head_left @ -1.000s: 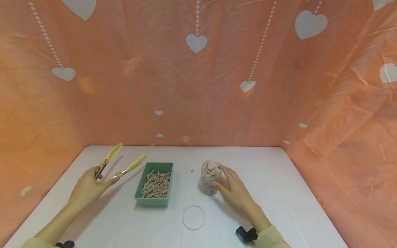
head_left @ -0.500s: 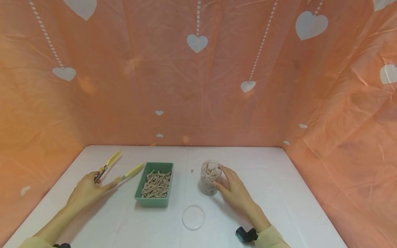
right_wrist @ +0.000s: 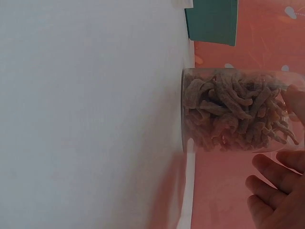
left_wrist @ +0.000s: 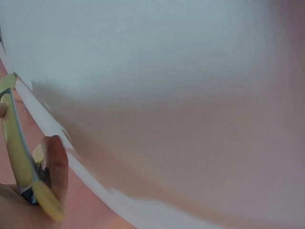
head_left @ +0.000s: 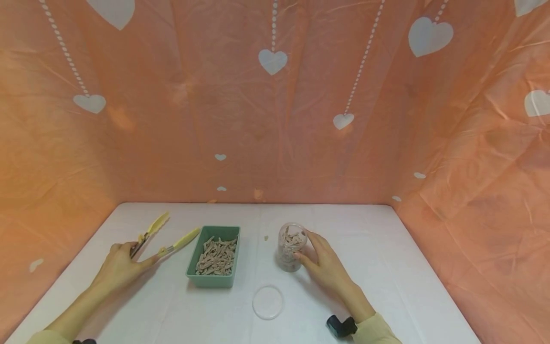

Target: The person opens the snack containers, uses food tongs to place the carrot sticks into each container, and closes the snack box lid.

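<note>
My left hand (head_left: 122, 265) grips a pair of tongs (head_left: 185, 239) with yellow tips, thumb on one arm and fingers at the other; the arms are spread wide. The tongs' right tip reaches the left rim of a green tray (head_left: 211, 281), which is filled with brown dried root-like pieces (head_left: 216, 258). My right hand (head_left: 324, 260) holds an upright clear jar (head_left: 291, 248) near its mouth between thumb and forefinger. Inside the jar are more of the same twisted pieces (right_wrist: 233, 107), nearly up to the neck. In the right wrist view the other fingers are off the glass.
A round clear lid (head_left: 268, 302) lies on the white table (head_left: 206, 320) in front, between tray and jar. One tiny crumb (head_left: 266, 237) is on the table behind it. An orange cloth (head_left: 275, 143) with white hearts hangs around the table's back and sides.
My left hand has lowered the tongs toward the table, and their tips have come down with it. My right hand and the jar have stayed in place.
</note>
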A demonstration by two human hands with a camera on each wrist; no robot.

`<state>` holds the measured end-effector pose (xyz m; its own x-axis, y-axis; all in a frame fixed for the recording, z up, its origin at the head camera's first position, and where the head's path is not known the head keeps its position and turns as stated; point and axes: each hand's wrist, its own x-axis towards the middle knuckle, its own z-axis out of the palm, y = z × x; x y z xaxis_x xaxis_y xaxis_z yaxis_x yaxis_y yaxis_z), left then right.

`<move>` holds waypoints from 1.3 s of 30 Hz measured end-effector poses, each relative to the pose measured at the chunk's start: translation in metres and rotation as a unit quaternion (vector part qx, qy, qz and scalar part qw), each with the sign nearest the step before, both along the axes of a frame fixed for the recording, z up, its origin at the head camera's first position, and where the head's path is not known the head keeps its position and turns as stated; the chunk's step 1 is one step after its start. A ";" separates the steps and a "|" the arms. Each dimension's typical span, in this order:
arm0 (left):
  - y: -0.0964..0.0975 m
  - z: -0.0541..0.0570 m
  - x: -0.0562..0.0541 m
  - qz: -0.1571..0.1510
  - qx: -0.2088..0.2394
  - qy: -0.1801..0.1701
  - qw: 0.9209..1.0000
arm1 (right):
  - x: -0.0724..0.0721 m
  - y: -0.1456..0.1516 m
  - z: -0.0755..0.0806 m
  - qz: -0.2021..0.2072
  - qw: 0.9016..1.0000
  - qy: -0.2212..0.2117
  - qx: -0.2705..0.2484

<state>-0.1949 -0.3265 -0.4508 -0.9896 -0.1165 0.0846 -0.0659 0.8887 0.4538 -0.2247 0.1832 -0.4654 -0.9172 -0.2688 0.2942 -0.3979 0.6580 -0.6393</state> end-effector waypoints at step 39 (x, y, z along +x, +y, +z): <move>0.003 0.016 0.006 -0.024 0.064 0.116 0.991 | 0.001 -0.001 0.001 0.001 1.000 0.001 0.003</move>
<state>-0.1889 -0.3234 -0.4344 -0.9501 -0.0948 0.2973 0.0934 0.8227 0.5608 -0.2240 0.1822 -0.4647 -0.9161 -0.2725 0.2941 -0.4004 0.6604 -0.6353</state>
